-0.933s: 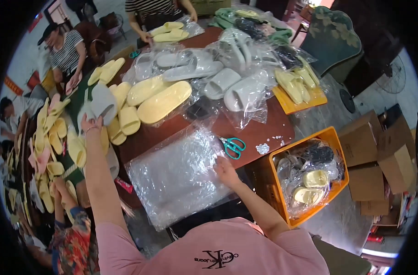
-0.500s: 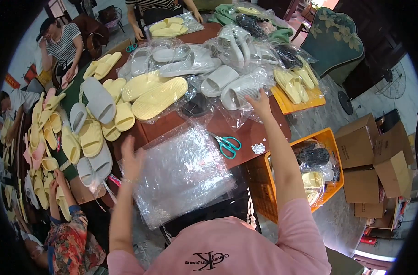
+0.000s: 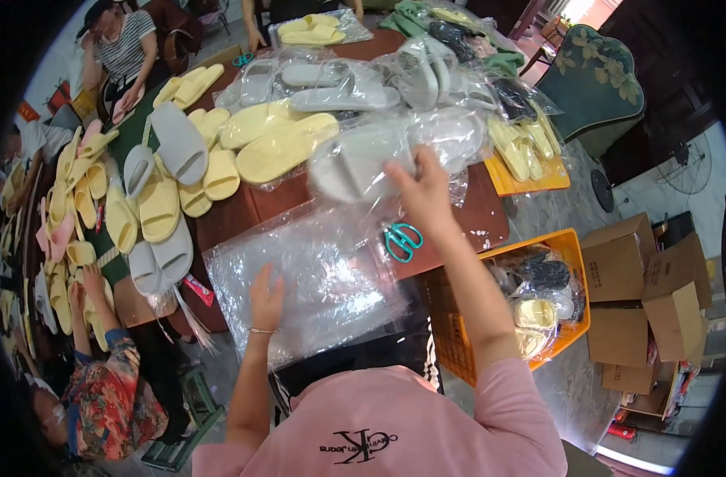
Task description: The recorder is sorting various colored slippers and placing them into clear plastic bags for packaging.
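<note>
My right hand (image 3: pixel 423 191) grips a clear-bagged pair of grey slippers (image 3: pixel 351 163) over the brown tabletop. The thumb and fingers lie on the plastic between the two slippers; part of the grip is hidden. My left hand (image 3: pixel 266 296) is open, fingers stretched out, over a stack of clear plastic bags (image 3: pixel 323 270) at the table's near edge. Teal-handled scissors (image 3: pixel 403 242) lie beside the stack, below my right hand. Two pale yellow slippers (image 3: pixel 287 151) in clear plastic sit left of the grey pair.
More bagged grey slippers (image 3: pixel 343 99) fill the far side. Loose yellow and grey slippers (image 3: pixel 158 211) crowd the left. An orange crate (image 3: pixel 570 238) with bagged slippers stands right, near cardboard boxes (image 3: pixel 617 258). Co-workers sit at the left; another person's hands show at the far edge.
My right hand has brought the bagged grey slippers left and closer, off the table spot where they lay. My left hand has moved right, from beside the bag stack to over it.
</note>
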Motion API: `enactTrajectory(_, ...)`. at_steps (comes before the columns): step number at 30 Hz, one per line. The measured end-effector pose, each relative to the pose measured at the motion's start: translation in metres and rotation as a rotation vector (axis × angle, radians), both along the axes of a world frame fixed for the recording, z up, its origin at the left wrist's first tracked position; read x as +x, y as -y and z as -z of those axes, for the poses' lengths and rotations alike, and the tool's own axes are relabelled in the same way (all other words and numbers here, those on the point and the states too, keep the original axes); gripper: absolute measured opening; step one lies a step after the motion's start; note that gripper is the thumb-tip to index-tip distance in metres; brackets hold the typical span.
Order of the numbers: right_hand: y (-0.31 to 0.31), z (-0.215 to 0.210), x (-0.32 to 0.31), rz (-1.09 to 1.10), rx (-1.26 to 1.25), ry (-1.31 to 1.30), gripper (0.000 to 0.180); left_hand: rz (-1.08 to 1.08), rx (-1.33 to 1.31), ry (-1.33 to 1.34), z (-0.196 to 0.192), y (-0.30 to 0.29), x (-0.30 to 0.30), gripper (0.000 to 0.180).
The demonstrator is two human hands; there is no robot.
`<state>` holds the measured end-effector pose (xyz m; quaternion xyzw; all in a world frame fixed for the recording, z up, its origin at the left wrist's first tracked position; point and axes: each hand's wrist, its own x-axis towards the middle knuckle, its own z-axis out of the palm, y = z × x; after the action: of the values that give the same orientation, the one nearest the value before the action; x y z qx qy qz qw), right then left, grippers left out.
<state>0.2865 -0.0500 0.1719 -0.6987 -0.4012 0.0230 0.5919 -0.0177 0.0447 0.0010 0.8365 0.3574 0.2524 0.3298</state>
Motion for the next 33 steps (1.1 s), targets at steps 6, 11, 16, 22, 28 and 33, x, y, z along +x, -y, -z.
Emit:
enactTrajectory(6, 0.027, 0.036, -0.126, -0.095, -0.223, 0.028, 0.028, -0.035, -1.322, 0.749, -0.033, -0.011, -0.043, 0.056)
enactTrajectory(11, 0.043, 0.067, -0.151, -0.662, -0.862, -0.122, 0.038, -0.347, -1.232, 0.386, -0.01, -0.011, -0.073, 0.046)
enactTrajectory(16, 0.049, 0.073, -0.119, -0.178, -0.581, 0.088, 0.025, -0.464, -0.949, 0.176, 0.002, -0.009, -0.077, 0.029)
enactTrajectory(22, 0.057, 0.095, -0.111, -0.54, -0.625, 0.0, 0.024, -0.567, -0.945, 0.146, 0.031, -0.014, -0.075, 0.027)
enactTrajectory(28, 0.037, 0.067, -0.097, -1.032, -0.283, -1.401, 0.029, -0.474, -0.844, 0.242, 0.078, -0.022, -0.096, 0.032)
enactTrajectory(33, 0.011, 0.146, -0.077, -0.931, -0.548, 0.299, 0.035, -0.467, -0.776, 0.136, 0.061, -0.023, -0.085, 0.034)
